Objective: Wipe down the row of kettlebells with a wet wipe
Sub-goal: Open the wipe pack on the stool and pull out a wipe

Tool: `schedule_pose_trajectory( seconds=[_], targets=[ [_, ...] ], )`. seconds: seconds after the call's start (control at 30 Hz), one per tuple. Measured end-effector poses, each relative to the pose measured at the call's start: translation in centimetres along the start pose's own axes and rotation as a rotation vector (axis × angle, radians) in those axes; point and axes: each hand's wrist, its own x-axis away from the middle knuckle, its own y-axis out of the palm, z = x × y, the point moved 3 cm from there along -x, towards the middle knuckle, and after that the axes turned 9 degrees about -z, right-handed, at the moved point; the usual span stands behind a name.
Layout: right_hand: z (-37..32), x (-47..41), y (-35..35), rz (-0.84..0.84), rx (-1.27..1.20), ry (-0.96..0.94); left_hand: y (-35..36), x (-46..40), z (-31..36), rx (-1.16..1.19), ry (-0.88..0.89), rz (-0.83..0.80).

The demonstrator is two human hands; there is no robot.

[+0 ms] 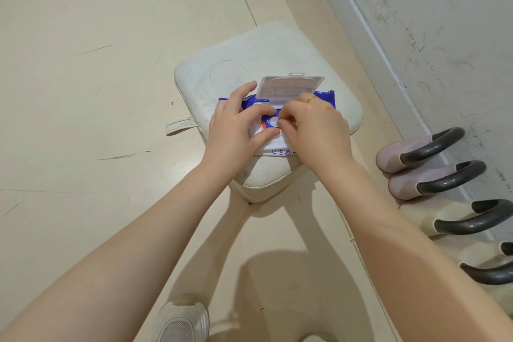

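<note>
1. The blue-and-white plastic wet wipe pack (pixel 266 122), clear lid flipped up, lies under your fingertips on the cream padded stool (pixel 277 58).
2. Your left hand (pixel 236 125) presses the pack flat, fingers spread.
3. Your right hand (pixel 313 125) pinches at the opening; what it grips, you cannot tell.
4. The row of dark-handled kettlebells (pixel 433 172) stands well right of your fingers.

You have a cushioned stool, a shoe and a scuffed wall around you.

The white stool (pixel 277 53) stands on the pale floor (pixel 97 91), its padded seat grubby and marked with a faint pen loop, and a fabric strap (pixel 180 124) hangs off its left side. Your white mesh shoe (pixel 179 322) shows at the bottom edge, well apart from the stool. To your right runs a grey wall (pixel 444 22) covered in dark scuff marks.
</note>
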Motion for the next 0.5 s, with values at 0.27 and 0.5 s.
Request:
schedule_pose_trajectory(
  seconds=[0.27, 0.5],
  targets=[
    [1.5, 0.1, -1.3, -0.193, -0.901, 0.228, -0.4, 0.3, 0.7, -0.022, -0.003, -0.014],
    [4.4, 1.8, -1.5, -0.097, -1.584, 0.149, -0.6, 0.2, 0.8, -0.057, -0.014, -0.037]
  ],
)
